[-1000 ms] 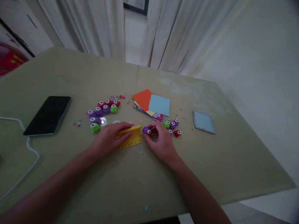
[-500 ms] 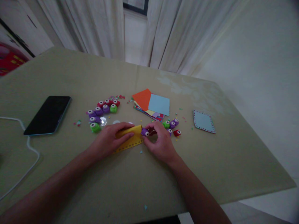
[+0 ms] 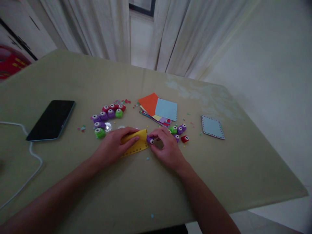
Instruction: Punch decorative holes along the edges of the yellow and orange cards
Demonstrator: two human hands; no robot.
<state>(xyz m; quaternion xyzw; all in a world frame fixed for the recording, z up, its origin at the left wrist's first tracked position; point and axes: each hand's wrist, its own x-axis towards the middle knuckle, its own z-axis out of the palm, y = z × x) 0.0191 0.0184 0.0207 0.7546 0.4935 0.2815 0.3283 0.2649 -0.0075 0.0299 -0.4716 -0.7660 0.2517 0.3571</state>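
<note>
On the card (image 3: 140, 146), left hand (image 3: 114, 143) pinches its left part; at its right edge, right hand (image 3: 167, 148) grips purple punch (image 3: 150, 139), best held square.

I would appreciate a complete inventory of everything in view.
Yellow card: one, yellow, folded, centre
Held punch: one, purple, at that card's right end
Left punches: nine, red, purple and green, centre-left
Right punches: at least five, same colours, centre-right
Card stack: count unclear, orange and light blue uppermost, behind
Punched card: one, light blue, right
Tablet: one, black, left
Cable: one, white, far left
Discs: at least two, whitish, centre-left
Paper bits: many, mixed, scattered
Table: one, greenish, underneath
Curtains: at least two, white, back
Wall: one, pale, right
Red object: one, red, left edge
Left hand: one, bare, on yellow card
Right hand: one, bare, holding punch
</note>
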